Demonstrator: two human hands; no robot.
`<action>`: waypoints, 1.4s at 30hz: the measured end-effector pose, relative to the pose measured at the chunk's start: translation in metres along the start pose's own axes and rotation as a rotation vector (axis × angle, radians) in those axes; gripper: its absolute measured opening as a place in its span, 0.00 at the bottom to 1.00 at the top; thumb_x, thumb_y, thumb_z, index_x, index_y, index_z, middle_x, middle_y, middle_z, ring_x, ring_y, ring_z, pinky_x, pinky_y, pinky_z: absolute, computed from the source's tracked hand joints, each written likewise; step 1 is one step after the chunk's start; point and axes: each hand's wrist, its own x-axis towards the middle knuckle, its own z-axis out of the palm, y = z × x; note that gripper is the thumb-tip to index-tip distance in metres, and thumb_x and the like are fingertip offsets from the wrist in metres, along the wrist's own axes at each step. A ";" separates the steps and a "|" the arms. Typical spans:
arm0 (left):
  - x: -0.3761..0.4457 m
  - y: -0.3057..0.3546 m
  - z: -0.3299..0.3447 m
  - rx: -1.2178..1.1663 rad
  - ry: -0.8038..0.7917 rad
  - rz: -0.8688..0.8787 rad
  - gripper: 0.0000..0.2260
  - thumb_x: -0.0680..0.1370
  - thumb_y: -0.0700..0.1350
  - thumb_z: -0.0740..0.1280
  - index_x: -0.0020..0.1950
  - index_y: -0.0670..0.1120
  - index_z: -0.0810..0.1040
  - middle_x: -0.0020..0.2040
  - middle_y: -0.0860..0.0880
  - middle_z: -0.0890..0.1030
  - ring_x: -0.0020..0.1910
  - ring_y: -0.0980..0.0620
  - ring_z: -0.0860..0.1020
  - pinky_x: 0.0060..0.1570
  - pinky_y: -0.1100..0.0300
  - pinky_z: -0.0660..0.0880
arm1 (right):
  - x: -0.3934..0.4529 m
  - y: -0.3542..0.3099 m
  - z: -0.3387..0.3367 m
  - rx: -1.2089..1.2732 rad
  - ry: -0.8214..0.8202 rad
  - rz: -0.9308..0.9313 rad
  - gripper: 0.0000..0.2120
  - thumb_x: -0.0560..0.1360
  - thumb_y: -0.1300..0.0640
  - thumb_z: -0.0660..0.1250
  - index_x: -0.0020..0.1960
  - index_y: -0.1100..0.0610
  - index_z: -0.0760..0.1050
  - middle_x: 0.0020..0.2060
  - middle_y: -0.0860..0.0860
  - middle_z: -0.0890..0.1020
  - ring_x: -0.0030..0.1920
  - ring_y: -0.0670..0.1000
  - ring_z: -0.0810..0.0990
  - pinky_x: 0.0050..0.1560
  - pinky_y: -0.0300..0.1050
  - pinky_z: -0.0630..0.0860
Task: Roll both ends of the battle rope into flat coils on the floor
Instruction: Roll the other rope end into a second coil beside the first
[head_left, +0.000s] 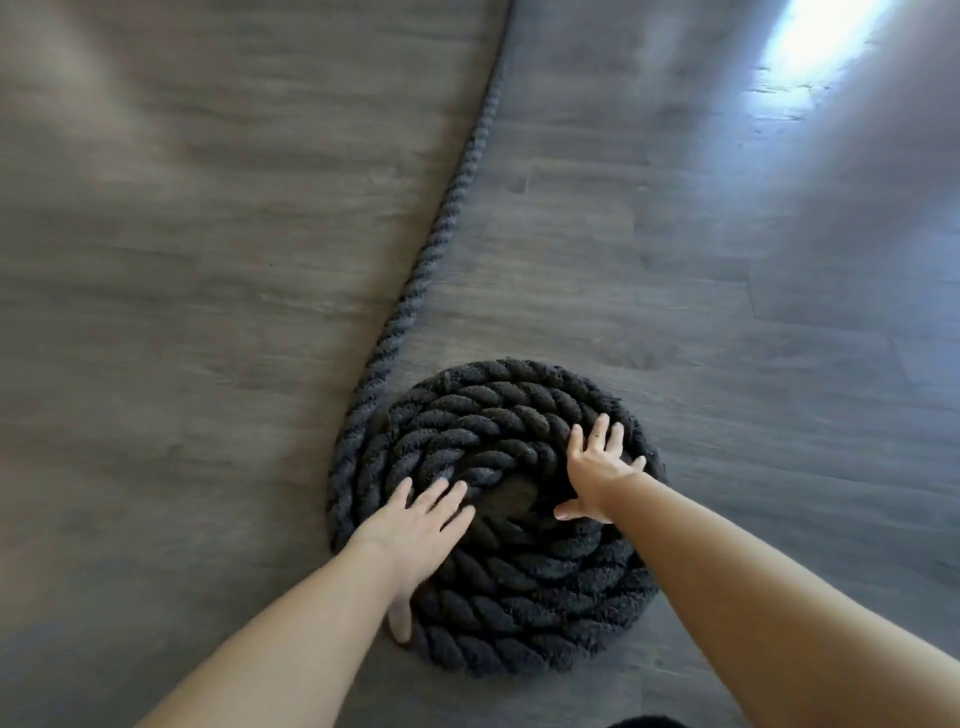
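Pressing hands (415, 530) on coiled rope (519, 587), grey wood-plank floor (182, 260), sunlit patch (810, 47)

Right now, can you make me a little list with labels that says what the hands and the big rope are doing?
rope coil: flat dark spiral lying on the floor
loose rope: runs from the coil's left edge away across the floor
left hand: fingers straight, pressing on the coil's left side
right hand: fingers spread, pressing on the coil's right side
floor: grey wood planks
light: bright patch at top right
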 end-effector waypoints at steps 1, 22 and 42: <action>0.004 -0.011 0.002 0.049 -0.004 -0.003 0.69 0.63 0.60 0.82 0.79 0.43 0.29 0.79 0.40 0.30 0.79 0.39 0.34 0.76 0.35 0.44 | 0.004 0.002 -0.003 -0.021 0.008 -0.012 0.59 0.72 0.36 0.70 0.79 0.62 0.32 0.75 0.69 0.34 0.77 0.70 0.38 0.69 0.75 0.57; 0.034 -0.063 0.023 0.153 0.101 0.050 0.73 0.57 0.75 0.75 0.79 0.44 0.28 0.76 0.44 0.22 0.79 0.30 0.41 0.73 0.32 0.58 | 0.034 0.021 -0.038 -0.052 0.057 -0.111 0.58 0.73 0.41 0.73 0.80 0.58 0.32 0.76 0.64 0.32 0.77 0.66 0.34 0.72 0.74 0.51; 0.040 -0.058 0.013 0.106 0.043 0.022 0.74 0.56 0.73 0.77 0.79 0.42 0.30 0.77 0.43 0.25 0.77 0.26 0.43 0.68 0.26 0.60 | -0.026 -0.041 0.012 0.974 0.114 0.737 0.58 0.71 0.28 0.65 0.80 0.57 0.35 0.77 0.61 0.33 0.76 0.70 0.37 0.72 0.72 0.47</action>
